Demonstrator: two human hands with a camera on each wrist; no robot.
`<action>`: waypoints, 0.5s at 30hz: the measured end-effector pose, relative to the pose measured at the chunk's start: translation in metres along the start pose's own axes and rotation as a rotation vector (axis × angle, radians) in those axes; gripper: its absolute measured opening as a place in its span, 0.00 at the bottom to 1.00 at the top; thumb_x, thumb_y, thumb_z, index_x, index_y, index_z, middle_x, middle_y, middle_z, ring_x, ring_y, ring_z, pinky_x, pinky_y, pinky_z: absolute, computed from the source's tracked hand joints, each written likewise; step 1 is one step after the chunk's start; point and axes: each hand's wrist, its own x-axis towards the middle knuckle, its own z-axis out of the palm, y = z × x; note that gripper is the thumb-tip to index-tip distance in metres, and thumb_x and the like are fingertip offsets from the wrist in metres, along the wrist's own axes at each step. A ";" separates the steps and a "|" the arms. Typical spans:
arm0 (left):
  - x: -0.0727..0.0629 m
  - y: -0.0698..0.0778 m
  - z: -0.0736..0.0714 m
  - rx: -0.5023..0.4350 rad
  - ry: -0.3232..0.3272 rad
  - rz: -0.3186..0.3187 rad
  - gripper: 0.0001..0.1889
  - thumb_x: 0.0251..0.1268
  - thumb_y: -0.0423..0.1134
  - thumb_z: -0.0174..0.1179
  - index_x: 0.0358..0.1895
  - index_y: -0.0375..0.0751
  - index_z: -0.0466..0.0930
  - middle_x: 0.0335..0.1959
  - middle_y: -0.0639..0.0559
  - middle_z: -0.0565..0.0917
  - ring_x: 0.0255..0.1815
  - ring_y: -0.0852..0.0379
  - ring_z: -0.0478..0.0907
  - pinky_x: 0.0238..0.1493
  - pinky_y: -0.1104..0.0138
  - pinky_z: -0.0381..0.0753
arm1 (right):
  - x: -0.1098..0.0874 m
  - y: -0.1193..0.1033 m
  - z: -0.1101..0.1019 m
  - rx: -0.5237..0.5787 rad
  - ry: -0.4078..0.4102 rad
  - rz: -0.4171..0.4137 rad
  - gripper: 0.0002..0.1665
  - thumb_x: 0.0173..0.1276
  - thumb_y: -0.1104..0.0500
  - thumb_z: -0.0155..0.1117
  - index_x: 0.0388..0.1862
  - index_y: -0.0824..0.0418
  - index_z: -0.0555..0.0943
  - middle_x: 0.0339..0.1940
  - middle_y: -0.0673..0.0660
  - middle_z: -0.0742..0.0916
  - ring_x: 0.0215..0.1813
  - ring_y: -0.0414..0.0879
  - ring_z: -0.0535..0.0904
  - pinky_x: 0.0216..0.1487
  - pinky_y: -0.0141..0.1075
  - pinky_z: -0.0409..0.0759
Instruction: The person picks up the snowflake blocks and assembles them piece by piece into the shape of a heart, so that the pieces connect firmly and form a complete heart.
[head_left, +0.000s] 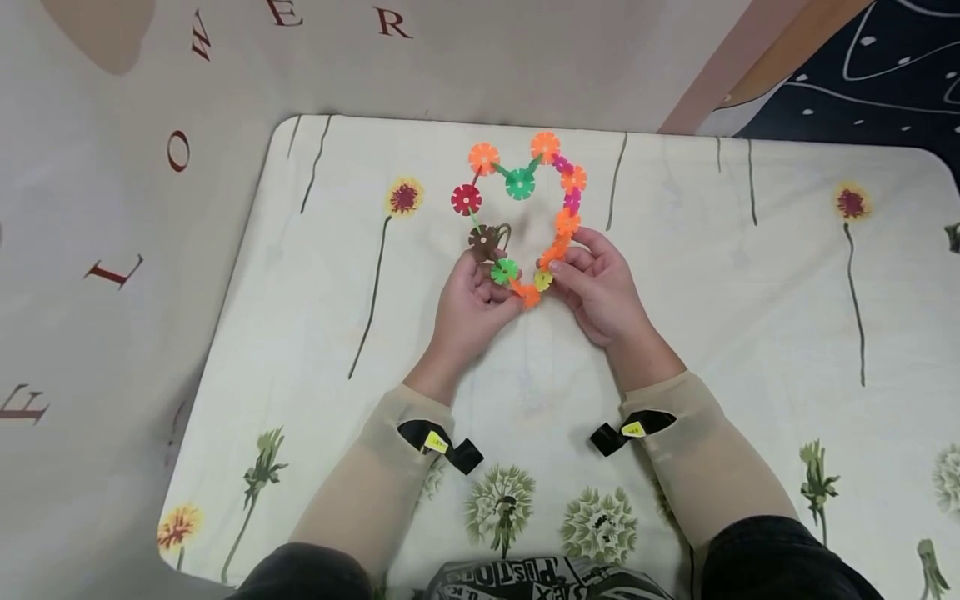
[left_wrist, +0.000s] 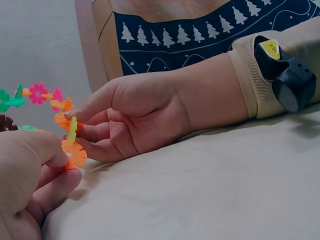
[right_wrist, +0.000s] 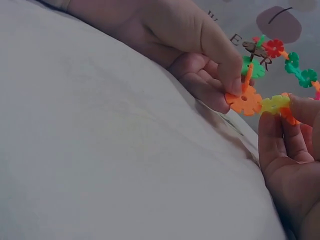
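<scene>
A loop of interlocking plastic flower discs, with a green disc (head_left: 520, 184) dipping at its far side, is held up between both hands. Orange, pink, red, green and yellow discs join edge to edge, and a brown disc (head_left: 483, 239) sits on the left with a thin brown loop beside it. My left hand (head_left: 474, 304) pinches an orange disc (right_wrist: 245, 100) at the near end, thumb on top. Close by, my right hand (head_left: 606, 292) pinches the loop at a yellow disc (right_wrist: 275, 104) and the orange disc beside it. The yellow disc connects to the left hand's orange disc.
A pale cloth with printed flowers covers the table (head_left: 720, 292). Its far edge runs behind the loop. Beyond lies a light fabric (head_left: 525, 67) with printed letters, and a dark patterned fabric (head_left: 885, 75) at the far right. Each wrist wears a small black camera (head_left: 465, 456).
</scene>
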 end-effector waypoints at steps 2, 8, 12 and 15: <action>0.000 0.001 0.000 0.007 0.005 0.001 0.35 0.59 0.17 0.68 0.71 0.30 0.67 0.51 0.43 0.84 0.39 0.51 0.84 0.46 0.64 0.88 | 0.000 0.001 0.001 0.000 0.004 -0.010 0.26 0.76 0.78 0.59 0.69 0.64 0.72 0.42 0.54 0.90 0.45 0.44 0.89 0.51 0.40 0.88; -0.001 0.001 0.000 0.024 0.032 -0.012 0.30 0.58 0.18 0.66 0.65 0.29 0.71 0.46 0.42 0.84 0.38 0.51 0.86 0.45 0.64 0.88 | -0.001 0.002 0.004 -0.013 0.011 -0.037 0.26 0.74 0.79 0.60 0.68 0.72 0.70 0.38 0.54 0.89 0.42 0.44 0.88 0.50 0.39 0.88; 0.000 0.000 -0.002 0.027 0.038 -0.037 0.25 0.59 0.18 0.67 0.60 0.32 0.72 0.43 0.42 0.85 0.38 0.51 0.86 0.46 0.64 0.88 | -0.001 0.003 0.006 -0.025 0.029 -0.042 0.20 0.73 0.80 0.61 0.60 0.71 0.72 0.34 0.54 0.87 0.38 0.44 0.88 0.47 0.39 0.89; 0.001 0.001 -0.003 0.004 0.039 -0.061 0.25 0.60 0.18 0.68 0.59 0.33 0.73 0.42 0.42 0.85 0.39 0.50 0.86 0.47 0.64 0.88 | -0.001 0.003 0.007 -0.026 0.043 -0.031 0.19 0.73 0.79 0.62 0.59 0.72 0.71 0.33 0.54 0.87 0.37 0.44 0.88 0.45 0.39 0.89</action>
